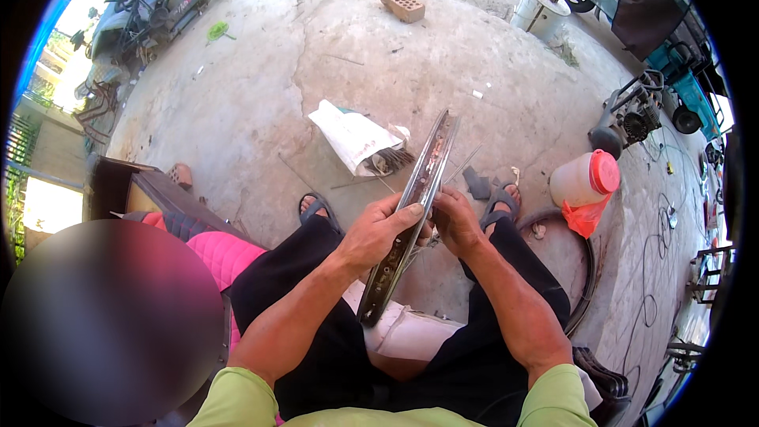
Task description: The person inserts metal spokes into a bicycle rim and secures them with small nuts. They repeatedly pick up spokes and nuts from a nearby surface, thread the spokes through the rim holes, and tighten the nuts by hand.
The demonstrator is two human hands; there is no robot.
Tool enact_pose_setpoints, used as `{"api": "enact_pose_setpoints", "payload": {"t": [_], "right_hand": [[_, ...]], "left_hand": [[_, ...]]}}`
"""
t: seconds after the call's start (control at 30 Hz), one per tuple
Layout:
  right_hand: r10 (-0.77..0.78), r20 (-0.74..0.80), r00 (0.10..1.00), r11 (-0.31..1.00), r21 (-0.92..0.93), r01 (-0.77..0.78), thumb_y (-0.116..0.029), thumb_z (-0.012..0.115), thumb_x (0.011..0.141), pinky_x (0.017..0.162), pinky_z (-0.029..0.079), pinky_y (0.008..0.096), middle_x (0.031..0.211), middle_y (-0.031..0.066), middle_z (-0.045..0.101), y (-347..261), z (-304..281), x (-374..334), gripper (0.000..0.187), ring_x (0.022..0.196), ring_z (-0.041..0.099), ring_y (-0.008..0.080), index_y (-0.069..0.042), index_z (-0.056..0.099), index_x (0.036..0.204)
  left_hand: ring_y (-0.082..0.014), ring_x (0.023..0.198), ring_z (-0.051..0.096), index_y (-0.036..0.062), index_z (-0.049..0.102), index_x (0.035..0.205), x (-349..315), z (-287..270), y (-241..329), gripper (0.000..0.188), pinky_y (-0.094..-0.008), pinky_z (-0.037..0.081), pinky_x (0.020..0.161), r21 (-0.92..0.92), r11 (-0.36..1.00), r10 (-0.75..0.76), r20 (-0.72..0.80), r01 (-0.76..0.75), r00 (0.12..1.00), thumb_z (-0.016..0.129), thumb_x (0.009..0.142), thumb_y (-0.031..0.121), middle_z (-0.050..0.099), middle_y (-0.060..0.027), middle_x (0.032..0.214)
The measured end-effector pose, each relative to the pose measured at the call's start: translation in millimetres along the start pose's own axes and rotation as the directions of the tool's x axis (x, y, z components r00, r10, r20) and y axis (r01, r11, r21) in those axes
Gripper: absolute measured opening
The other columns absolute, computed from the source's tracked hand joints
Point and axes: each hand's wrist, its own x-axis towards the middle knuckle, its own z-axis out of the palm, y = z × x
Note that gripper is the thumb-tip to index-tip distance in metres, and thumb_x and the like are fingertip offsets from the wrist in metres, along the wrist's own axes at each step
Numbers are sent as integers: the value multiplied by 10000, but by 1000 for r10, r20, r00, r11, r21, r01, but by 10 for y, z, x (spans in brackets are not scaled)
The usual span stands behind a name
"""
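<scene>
Seated, black trousers, green sleeves, knees apart. Left hand point(379, 229) wrapped round the wheel rim point(411, 213), fingers closed over its outer edge about mid-length. Right hand point(455, 221) against the rim's other side, fingers curled shut; whether pinching a spoke or just bracing, cannot tell. Rim held edge-on, tilted, low end between the knees near a white sack point(411, 332), high end out over the concrete floor point(261, 95). Sandalled feet just past the hands. Loose spokes point(391, 160) beside a paper wrapper point(352, 138) mid-floor; rubber tyre point(585, 269) at right, plastic jug point(585, 178) beyond it; brick point(403, 5) at the far edge. Risks, judged: rim slipping through the one-hand grip and dropping onto toes; sharp rim edge cutting fingers; spokes underfoot rolling.
</scene>
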Motion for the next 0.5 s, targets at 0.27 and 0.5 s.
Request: {"api": "enact_pose_setpoints", "payload": {"t": [0.27, 0.5], "right_hand": [[-131, -158, 979, 991, 13, 135, -379, 607, 1001, 577, 426, 234, 744, -23, 580, 134, 72, 9, 287, 610, 499, 70, -102, 607, 925], [-216, -253, 943, 973, -135, 187, -367, 547, 1036, 488, 356, 193, 692, -64, 488, 143, 209, 47, 311, 564, 411, 25, -80, 615, 936]], "left_hand": [[-138, 866, 627, -20, 584, 1217, -8, -7, -35, 332, -286, 532, 800, 25, 999, 34, 1, -34, 999, 520, 1034, 249, 647, -76, 989], [-105, 762, 613, -3, 617, 1175, -52, 53, 21, 339, -263, 524, 727, 158, 986, 54, -46, -46, 997, 534, 1034, 294, 646, -43, 864]]}}
